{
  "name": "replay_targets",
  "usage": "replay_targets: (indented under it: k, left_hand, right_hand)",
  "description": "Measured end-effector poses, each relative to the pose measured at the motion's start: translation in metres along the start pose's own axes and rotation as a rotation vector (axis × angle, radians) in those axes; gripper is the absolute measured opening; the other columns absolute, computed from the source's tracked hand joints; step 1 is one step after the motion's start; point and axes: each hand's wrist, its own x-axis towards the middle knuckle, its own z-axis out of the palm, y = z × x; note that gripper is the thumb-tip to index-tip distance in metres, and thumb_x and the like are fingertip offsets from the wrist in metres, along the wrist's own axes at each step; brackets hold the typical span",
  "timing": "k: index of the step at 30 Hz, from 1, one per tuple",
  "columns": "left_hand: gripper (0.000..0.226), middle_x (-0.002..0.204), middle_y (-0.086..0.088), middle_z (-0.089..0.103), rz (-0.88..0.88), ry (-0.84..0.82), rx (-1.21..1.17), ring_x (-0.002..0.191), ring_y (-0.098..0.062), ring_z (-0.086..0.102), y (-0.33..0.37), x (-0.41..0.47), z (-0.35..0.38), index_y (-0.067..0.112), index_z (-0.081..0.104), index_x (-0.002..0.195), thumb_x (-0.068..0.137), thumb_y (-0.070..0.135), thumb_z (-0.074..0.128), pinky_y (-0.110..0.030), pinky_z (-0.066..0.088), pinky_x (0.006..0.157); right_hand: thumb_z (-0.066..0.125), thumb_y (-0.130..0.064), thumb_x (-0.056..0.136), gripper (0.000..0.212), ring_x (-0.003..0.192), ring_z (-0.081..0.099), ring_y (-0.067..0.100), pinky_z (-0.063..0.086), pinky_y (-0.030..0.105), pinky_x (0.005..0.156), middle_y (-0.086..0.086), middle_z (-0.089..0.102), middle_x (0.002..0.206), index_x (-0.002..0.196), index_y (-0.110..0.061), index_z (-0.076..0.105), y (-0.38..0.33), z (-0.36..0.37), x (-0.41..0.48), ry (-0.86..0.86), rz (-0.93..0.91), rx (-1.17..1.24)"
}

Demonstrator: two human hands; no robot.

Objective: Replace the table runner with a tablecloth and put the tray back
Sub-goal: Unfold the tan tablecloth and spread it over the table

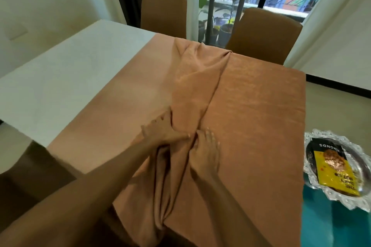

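Note:
A tan tablecloth (251, 110) covers the right part of the white table (66, 78) and hangs over its near and right edges. A thick bunched fold of the cloth runs down the middle from the far edge to the near one. My left hand (160, 130) lies flat on the cloth at the fold's left side, fingers spread. My right hand (206, 150) presses on the fold's right side, its fingers curled into the crease. A silver tray (313, 140) with a yellow snack packet (333, 168) sits off the table at the lower right, on a teal surface (321, 224).
Two brown chairs (163, 14) (265, 34) stand at the table's far side, before a window with potted plants. A dark brown chair (30, 168) is at the near left. The table's left part is bare white.

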Motion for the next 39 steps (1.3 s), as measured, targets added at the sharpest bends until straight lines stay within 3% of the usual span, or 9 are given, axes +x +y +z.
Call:
replay_targets:
  k: [4,6,9,12,16,21,29,34,39]
  left_hand:
    - [0.141,0.166,-0.011,0.002,0.053,-0.005,0.089,0.152,-0.038,0.001,-0.023,-0.036,0.043,0.042,-0.022,0.152,0.051,0.082,0.067,-0.07,0.01,0.115]
    - [0.136,0.163,-0.014,0.014,0.078,0.037,0.102,0.149,-0.041,0.013,-0.036,-0.043,0.04,0.044,-0.021,0.151,0.052,0.08,0.065,-0.064,0.021,0.115]
    - [0.124,0.139,-0.012,0.041,0.202,0.12,0.055,0.119,-0.038,0.05,-0.053,-0.039,0.021,0.042,0.002,0.153,0.053,0.063,0.071,-0.044,0.049,0.095]
    - [0.099,0.13,-0.011,0.043,0.118,0.074,0.084,0.099,-0.036,0.059,-0.068,-0.031,0.011,0.031,0.022,0.147,0.067,0.033,0.08,-0.036,0.046,0.069]
    - [0.03,0.095,-0.002,0.068,0.14,0.107,0.076,0.076,-0.022,0.061,-0.076,-0.027,0.004,0.02,0.06,0.098,0.076,0.037,0.07,-0.032,0.045,0.061]
    - [0.011,0.076,-0.005,0.066,0.098,0.123,0.07,0.072,-0.026,0.063,-0.082,-0.025,-0.018,0.02,0.063,0.074,0.08,0.029,0.062,-0.034,0.053,0.062]
    - [0.004,0.083,-0.006,0.054,0.089,0.18,-0.338,0.08,-0.031,0.051,-0.096,-0.058,-0.01,0.01,0.045,0.087,0.084,0.008,0.041,-0.039,0.036,0.063]
    - [0.088,0.133,-0.005,0.056,0.028,-0.004,-0.23,0.116,-0.035,0.057,-0.054,-0.08,0.024,0.032,0.022,0.141,0.071,0.082,0.044,-0.053,0.043,0.1]
    - [0.13,0.154,-0.011,0.03,0.144,-0.016,-0.026,0.137,-0.036,0.033,-0.038,-0.092,0.053,0.037,-0.007,0.153,0.053,0.089,0.058,-0.059,0.031,0.106]
  right_hand:
    - [0.034,-0.027,0.105,0.049,0.155,0.014,0.023,0.002,0.042,0.127,0.002,0.024,0.167,0.153,-0.023,0.041,0.006,0.014,-0.044,-0.01,-0.032,-0.095]
    - [0.031,-0.035,0.106,0.05,0.155,0.014,0.023,0.002,0.044,0.127,0.002,0.023,0.167,0.154,-0.025,0.039,0.008,0.017,-0.057,0.001,-0.047,-0.159]
    - [0.03,-0.042,0.105,0.051,0.155,0.015,0.024,0.005,0.045,0.126,0.003,0.023,0.167,0.153,-0.027,0.039,0.009,0.018,-0.058,0.013,-0.053,-0.214]
    - [0.031,-0.043,0.104,0.051,0.154,0.019,0.024,0.008,0.046,0.126,0.004,0.025,0.167,0.152,-0.028,0.041,0.01,0.021,-0.059,0.04,-0.047,-0.223]
    - [0.032,-0.045,0.102,0.051,0.152,0.025,0.026,0.013,0.047,0.125,0.005,0.031,0.164,0.149,-0.027,0.045,0.01,0.027,-0.056,0.085,-0.051,-0.217]
    - [0.033,-0.046,0.1,0.049,0.15,0.03,0.027,0.016,0.049,0.124,0.007,0.037,0.161,0.143,-0.028,0.047,0.012,0.032,-0.056,0.111,-0.052,-0.194]
    - [0.039,-0.042,0.1,0.046,0.148,0.032,0.029,0.019,0.051,0.122,0.008,0.039,0.16,0.142,-0.026,0.049,0.011,0.031,-0.056,0.116,-0.052,-0.199]
    - [0.04,-0.048,0.099,0.068,0.155,0.012,0.027,0.009,0.05,0.125,0.004,0.012,0.17,0.16,-0.022,0.022,0.014,0.028,-0.057,-0.019,-0.043,-0.322]
    - [0.049,-0.058,0.094,0.088,0.156,0.006,0.026,0.006,0.049,0.126,0.003,0.004,0.17,0.162,-0.019,0.008,0.014,0.024,-0.058,-0.058,-0.05,-0.347]
